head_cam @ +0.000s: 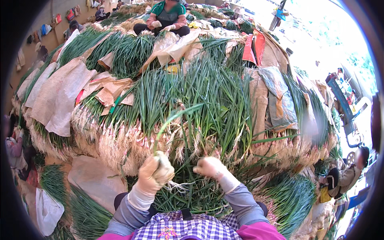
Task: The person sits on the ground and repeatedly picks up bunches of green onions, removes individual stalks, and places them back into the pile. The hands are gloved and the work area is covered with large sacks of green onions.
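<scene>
My left hand [156, 172], in a pale glove, is closed around a single green garlic-like stalk [163, 127]. Its leaf rises above the fist and bends to the right, while white roots [179, 186] hang out below. My right hand [210, 167], also gloved, is a short way to the right with fingers curled; whether anything thin is inside them is hidden. Behind both hands rises a large heap of green garlic-like plants [192, 87], with pink bulbs and pale roots facing me. Loose green leaves [180, 199] lie below my hands, above my checked apron [192, 226].
Sacking [60, 96] and a plastic sheet [279, 96] cover parts of the heap. More bundles lie at left [87, 207] and right [291, 195]. A person [168, 18] sits atop the heap; others work at left [18, 153] and right [345, 177].
</scene>
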The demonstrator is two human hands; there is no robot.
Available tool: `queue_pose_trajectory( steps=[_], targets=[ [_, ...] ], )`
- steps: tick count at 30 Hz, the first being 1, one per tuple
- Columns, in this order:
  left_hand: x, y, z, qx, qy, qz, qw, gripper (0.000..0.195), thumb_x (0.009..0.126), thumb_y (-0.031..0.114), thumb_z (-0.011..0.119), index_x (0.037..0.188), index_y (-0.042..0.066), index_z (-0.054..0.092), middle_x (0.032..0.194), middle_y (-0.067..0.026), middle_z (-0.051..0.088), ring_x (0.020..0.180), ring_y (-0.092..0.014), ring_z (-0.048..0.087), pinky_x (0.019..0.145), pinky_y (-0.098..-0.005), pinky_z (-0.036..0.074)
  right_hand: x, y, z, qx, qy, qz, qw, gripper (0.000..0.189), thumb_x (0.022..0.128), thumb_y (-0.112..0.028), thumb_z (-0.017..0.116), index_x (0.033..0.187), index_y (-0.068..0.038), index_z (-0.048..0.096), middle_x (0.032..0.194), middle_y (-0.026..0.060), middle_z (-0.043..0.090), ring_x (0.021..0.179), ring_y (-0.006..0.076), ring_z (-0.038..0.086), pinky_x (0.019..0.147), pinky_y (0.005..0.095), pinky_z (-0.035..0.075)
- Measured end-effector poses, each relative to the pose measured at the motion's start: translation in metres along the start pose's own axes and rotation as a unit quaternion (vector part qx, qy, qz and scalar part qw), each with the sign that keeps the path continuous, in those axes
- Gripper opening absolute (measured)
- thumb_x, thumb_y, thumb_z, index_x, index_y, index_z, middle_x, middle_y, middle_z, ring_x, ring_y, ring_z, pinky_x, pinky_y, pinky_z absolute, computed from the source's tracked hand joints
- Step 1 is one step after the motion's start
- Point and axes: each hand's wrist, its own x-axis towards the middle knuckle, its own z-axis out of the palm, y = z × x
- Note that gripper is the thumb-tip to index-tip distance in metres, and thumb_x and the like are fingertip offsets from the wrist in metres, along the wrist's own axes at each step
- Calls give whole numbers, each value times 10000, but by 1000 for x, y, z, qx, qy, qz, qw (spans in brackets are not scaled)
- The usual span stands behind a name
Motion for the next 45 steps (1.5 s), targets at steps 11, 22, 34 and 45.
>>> queue_pose_trajectory(
  steps=[11, 22, 34, 45],
  targets=[
    [-14, 16, -4, 76, -69, 61, 993, 309, 896, 288, 579, 976, -10, 599, 749, -95, 531, 573, -125, 430, 487, -257, 320, 145, -40, -41, 86, 261, 358, 892, 1041, 749, -591, 616, 1429, 6, 101, 1235, 222, 456, 1074, 314, 545, 845, 424, 487],
    [-13, 9, -11, 300, -44, -8, 953, 271, 946, 166, 504, 1115, -35, 569, 956, -83, 639, 562, -20, 409, 526, -161, 342, 50, 19, -119, 60, 395, 185, 898, 515, 765, -89, 546, 1266, -21, 447, 1036, 209, 620, 910, 291, 635, 815, 357, 518],
    [0, -78, -42, 87, 214, -179, 956, 287, 981, 234, 404, 1076, 24, 575, 781, -2, 538, 652, -88, 476, 611, -226, 419, -18, 119, -130, 244, 468, 85, 845, 393, 804, -125, 639, 1161, 22, 568, 994, 152, 657, 878, 203, 625, 758, 282, 482],
    [5, -78, -42, 5, 237, -201, 950, 297, 971, 256, 432, 1035, 5, 578, 710, 20, 482, 501, -46, 331, 445, -181, 289, -31, 62, -29, 129, 385, 131, 905, 170, 829, -151, 636, 956, -39, 647, 902, 106, 676, 762, 210, 650, 709, 316, 507]
  ],
)
